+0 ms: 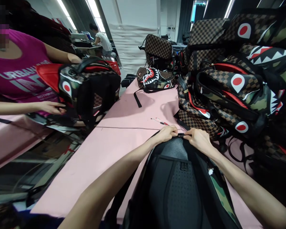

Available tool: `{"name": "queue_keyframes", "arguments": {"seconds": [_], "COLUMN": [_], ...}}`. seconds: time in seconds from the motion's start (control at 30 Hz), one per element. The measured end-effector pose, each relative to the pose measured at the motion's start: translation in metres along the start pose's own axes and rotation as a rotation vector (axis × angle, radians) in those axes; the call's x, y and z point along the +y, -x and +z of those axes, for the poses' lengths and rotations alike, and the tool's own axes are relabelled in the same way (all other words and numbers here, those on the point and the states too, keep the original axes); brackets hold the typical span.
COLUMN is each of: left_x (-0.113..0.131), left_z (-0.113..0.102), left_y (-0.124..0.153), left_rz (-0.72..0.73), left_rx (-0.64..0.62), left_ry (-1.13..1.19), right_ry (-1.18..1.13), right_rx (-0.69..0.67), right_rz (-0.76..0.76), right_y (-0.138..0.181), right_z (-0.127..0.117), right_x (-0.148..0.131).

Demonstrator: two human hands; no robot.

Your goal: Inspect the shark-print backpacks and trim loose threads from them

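A black backpack [184, 190] lies on the pink-topped table in front of me, its padded back panel facing up and a camouflage strip showing along its right side. At its far end my left hand [168, 133] is closed on the black top edge, fingers pinched. Just to the right, my right hand [198, 138] pinches the same edge, with a short dark piece, perhaps the handle or zipper, between the two hands. The fingertips partly hide what exactly they grip. Beyond the hands lie pens [162, 122] with red parts.
Checkered and camouflage backpacks [228, 86] are heaped on the right. A shark-mouth bag [154, 78] lies at the table's [85, 165] far end. At left, a person in a magenta shirt [26, 73] handles another backpack [92, 86]. Someone in white [103, 41] sits farther back.
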State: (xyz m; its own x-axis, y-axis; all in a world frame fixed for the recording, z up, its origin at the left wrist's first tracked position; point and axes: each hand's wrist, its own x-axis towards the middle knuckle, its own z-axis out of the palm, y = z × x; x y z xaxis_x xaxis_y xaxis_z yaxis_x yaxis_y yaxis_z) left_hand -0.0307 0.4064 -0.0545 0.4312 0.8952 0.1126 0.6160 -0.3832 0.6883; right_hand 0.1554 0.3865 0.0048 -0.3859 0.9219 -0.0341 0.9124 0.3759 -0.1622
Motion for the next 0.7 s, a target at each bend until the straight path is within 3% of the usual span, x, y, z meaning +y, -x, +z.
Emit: {"name": "queue_keyframes", "arguments": {"seconds": [0.7], "left_x": [0.0092], "left_z": [-0.0027], "left_y": [0.0056], "left_rz": [-0.078], "left_rx": [0.039], "left_ry": [0.123], "right_ry": [-0.082], "right_rx": [-0.065], "right_rz": [-0.006], "right_y": [-0.0064], "right_z": [-0.0006], "right_x": [0.0036]}}
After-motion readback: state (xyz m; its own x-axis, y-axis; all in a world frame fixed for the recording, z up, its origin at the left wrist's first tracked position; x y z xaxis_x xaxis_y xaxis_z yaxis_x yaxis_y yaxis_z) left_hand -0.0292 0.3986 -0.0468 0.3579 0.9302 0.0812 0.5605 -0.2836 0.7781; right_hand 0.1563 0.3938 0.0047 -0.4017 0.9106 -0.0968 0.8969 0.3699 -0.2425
